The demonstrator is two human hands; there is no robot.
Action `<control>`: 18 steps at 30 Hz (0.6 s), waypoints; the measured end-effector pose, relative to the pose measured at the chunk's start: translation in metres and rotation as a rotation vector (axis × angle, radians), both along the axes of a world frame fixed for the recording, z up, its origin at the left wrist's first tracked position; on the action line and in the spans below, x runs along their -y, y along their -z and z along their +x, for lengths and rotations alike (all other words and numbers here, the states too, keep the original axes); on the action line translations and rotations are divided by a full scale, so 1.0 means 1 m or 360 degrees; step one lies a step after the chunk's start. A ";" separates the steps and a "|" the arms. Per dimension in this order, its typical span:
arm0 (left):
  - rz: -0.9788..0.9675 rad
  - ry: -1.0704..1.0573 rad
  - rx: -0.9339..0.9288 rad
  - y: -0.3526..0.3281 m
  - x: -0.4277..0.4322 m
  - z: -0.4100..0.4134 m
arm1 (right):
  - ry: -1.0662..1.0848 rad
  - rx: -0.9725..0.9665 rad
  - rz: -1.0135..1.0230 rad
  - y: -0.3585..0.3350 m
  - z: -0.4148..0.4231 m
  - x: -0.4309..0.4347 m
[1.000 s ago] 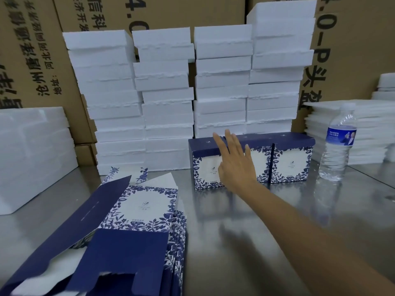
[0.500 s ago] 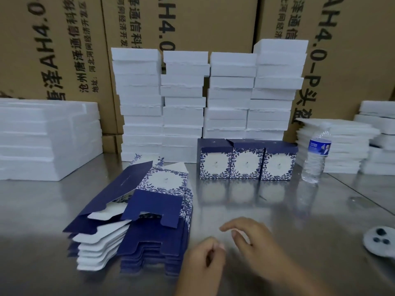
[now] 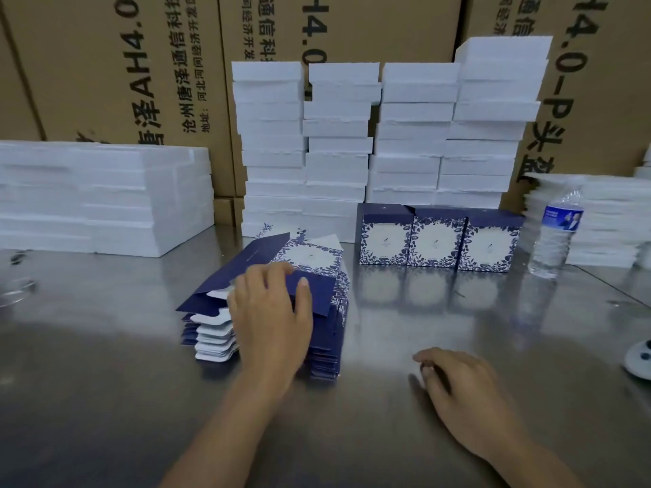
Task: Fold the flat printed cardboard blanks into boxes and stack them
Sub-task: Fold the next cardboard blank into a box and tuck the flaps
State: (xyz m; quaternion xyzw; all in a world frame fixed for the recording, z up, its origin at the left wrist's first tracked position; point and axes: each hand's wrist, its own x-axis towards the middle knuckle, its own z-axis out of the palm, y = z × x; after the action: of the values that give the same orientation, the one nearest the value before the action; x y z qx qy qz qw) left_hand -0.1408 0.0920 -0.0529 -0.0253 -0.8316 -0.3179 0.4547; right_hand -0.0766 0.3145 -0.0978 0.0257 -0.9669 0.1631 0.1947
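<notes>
A pile of flat navy and white floral blanks (image 3: 317, 262) lies on the steel table (image 3: 105, 382) left of centre. My left hand (image 3: 271, 311) lies on top of the pile, fingers spread over the top blank, thumb against its navy flap. My right hand (image 3: 461, 392) rests on the table to the right of the pile, fingers loosely curled, holding nothing. Three folded boxes (image 3: 436, 237) stand side by side in a row behind, touching each other.
Tall columns of white foam slabs (image 3: 380, 135) stand behind the boxes, with more foam at the left (image 3: 98, 199) and right (image 3: 606, 220). A water bottle (image 3: 556, 234) stands right of the boxes. Brown cartons form the back wall. A white round object (image 3: 639, 361) sits at the right edge.
My right hand drew back from the row of folded boxes to the table near me. My left hand came into view and moved forward onto the pile of blanks.
</notes>
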 end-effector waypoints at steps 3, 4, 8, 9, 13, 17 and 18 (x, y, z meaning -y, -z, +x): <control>-0.0055 -0.0229 0.0456 0.008 0.019 -0.010 | -0.0002 -0.0024 0.0003 -0.002 0.004 0.002; -0.0119 -0.0247 0.0558 0.012 0.022 -0.012 | -0.0009 -0.0021 0.0000 -0.001 0.004 0.003; -0.0351 -0.0249 0.0709 0.025 0.021 -0.016 | -0.0041 -0.0016 -0.0049 -0.003 0.003 0.002; -0.0358 -0.0255 0.0688 0.025 0.020 -0.017 | -0.0049 -0.0026 -0.0068 -0.003 0.002 0.001; -0.0483 -0.0275 0.0546 0.024 0.021 -0.021 | -0.0053 -0.0068 -0.0089 -0.001 0.000 -0.001; -0.0604 -0.0152 0.0151 0.021 0.017 -0.017 | -0.0055 -0.0137 -0.0160 0.006 -0.006 -0.004; -0.0660 -0.0130 -0.0020 0.020 0.014 -0.015 | -0.0058 -0.0170 -0.0206 0.009 -0.008 -0.005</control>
State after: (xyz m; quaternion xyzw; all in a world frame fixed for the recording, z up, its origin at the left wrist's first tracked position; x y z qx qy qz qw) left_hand -0.1561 0.0779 -0.0727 -0.0865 -0.8767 -0.1211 0.4575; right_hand -0.0850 0.3193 -0.1069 0.0392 -0.9419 0.2273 0.2443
